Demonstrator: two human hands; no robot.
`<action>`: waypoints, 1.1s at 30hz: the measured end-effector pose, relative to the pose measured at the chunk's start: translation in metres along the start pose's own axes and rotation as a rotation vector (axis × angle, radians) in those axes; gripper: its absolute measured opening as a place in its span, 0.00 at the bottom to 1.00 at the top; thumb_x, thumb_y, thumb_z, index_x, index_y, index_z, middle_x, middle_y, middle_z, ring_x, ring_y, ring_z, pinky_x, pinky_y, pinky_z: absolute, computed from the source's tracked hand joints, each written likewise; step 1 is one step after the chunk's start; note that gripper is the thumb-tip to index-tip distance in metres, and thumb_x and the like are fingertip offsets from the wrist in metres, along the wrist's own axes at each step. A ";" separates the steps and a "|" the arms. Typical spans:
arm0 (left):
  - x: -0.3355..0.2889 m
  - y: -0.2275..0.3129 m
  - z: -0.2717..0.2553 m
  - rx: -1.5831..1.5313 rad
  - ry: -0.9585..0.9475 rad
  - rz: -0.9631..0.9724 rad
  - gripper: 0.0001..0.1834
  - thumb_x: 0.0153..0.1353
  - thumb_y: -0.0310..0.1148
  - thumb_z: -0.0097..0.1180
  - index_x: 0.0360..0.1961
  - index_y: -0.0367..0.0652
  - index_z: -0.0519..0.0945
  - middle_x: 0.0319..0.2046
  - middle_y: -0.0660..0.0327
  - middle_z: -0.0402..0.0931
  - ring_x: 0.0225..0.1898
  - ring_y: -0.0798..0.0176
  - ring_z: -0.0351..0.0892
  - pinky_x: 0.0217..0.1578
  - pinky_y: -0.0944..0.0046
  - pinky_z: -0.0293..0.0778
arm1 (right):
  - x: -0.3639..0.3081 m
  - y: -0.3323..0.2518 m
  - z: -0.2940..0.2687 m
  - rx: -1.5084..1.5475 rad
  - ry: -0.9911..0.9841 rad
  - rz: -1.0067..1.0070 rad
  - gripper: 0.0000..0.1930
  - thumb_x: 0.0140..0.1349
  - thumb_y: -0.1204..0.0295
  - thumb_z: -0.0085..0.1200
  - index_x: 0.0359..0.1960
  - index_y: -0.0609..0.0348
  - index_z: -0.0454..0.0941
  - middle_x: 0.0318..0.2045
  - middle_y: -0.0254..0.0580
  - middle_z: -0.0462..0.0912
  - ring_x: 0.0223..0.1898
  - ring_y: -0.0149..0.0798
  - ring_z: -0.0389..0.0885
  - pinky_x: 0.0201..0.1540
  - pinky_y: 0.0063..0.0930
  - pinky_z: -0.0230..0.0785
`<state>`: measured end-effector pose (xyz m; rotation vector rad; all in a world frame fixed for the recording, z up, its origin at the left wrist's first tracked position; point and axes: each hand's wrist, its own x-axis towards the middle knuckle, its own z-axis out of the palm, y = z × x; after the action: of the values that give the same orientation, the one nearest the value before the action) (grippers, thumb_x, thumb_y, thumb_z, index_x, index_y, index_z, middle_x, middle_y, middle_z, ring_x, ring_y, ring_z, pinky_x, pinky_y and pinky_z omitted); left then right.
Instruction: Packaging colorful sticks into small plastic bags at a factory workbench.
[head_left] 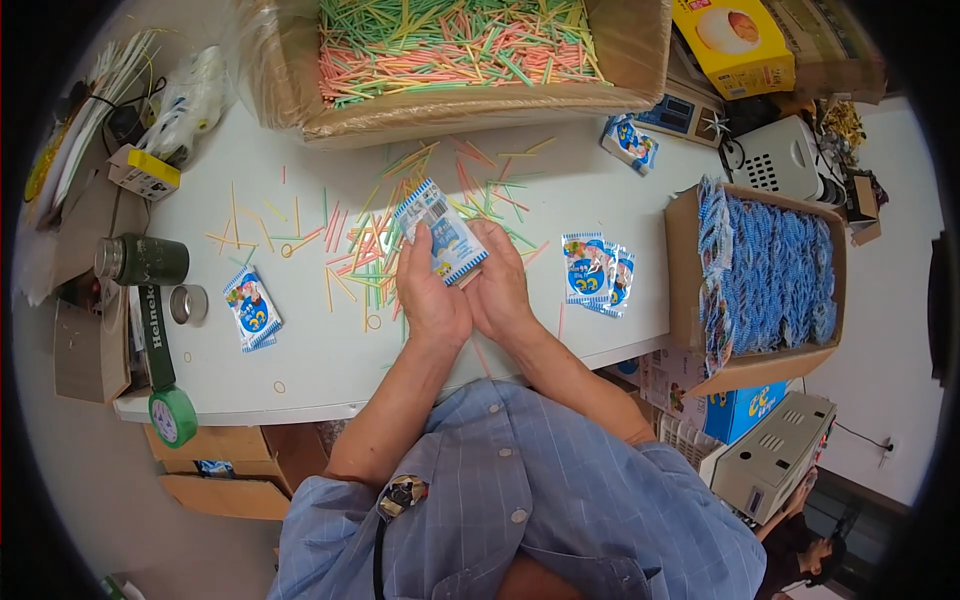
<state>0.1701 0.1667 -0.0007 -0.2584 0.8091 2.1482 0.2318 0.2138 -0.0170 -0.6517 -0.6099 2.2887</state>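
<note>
Left hand (430, 290): grip closed around a stack of small blue-and-white sachets (442, 232), thumb laid over the printed face, fingers behind. The stack is held above the worktop (300, 350), tilted so its top end leans toward the person's left. Right hand (497, 280): grip also closed on the same stack, cupping its lower right edge; both hands press together at the heels. Whether anything else is tucked in with the stack cannot be determined.

The sachets are flat, rectangular, glossy film with crimped ends and a cartoon print. A single sachet of the same kind (252, 310) lies on the worktop well to the left of the hands; a small fanned group of sachets (597, 272) lies just right of them.

Thin plastic sticks (360, 235) in pink, green and yellow lie scattered loose on the worktop under and beyond the hands. A large cardboard box (455, 110) at the far edge holds a dense heap of the same sticks. A second cardboard box (690, 260) on the right is packed with upright blue sachets in rows.

The worktop is smooth and pale. At its left end stand a dark green metal flask (145, 260) lying on its side and a roll of green tape (172, 415).
</note>
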 end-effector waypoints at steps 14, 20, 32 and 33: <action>-0.006 0.054 -0.020 0.401 -0.064 -0.084 0.12 0.68 0.30 0.57 0.49 0.35 0.79 0.42 0.59 0.83 0.39 0.66 0.84 0.38 0.64 0.84 | 0.017 -0.034 -0.027 0.245 0.080 0.046 0.08 0.74 0.67 0.45 0.41 0.58 0.70 0.31 0.38 0.76 0.36 0.36 0.77 0.53 0.37 0.74; -0.007 0.050 -0.024 0.530 -0.098 -0.089 0.10 0.65 0.30 0.61 0.42 0.33 0.83 0.35 0.62 0.84 0.35 0.71 0.82 0.36 0.70 0.79 | 0.012 -0.041 -0.012 0.134 0.084 0.003 0.07 0.74 0.68 0.45 0.43 0.58 0.70 0.31 0.37 0.74 0.38 0.36 0.77 0.54 0.37 0.73; -0.017 0.049 -0.040 1.017 -0.509 -0.021 0.11 0.67 0.31 0.59 0.36 0.33 0.86 0.23 0.72 0.76 0.25 0.80 0.67 0.26 0.74 0.64 | 0.018 -0.068 0.018 0.039 -0.150 -0.132 0.06 0.75 0.68 0.44 0.43 0.56 0.69 0.34 0.34 0.75 0.42 0.37 0.79 0.63 0.45 0.68; -0.019 0.050 -0.037 0.946 -0.536 -0.112 0.11 0.68 0.31 0.58 0.39 0.33 0.85 0.27 0.69 0.80 0.29 0.78 0.72 0.31 0.73 0.69 | 0.016 -0.068 0.020 0.038 -0.146 -0.135 0.06 0.75 0.68 0.44 0.43 0.56 0.69 0.34 0.34 0.75 0.42 0.37 0.79 0.63 0.45 0.68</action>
<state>0.1416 0.1077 0.0025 0.7054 1.3152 1.4089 0.2416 0.2661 0.0330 -0.4143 -0.6567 2.2286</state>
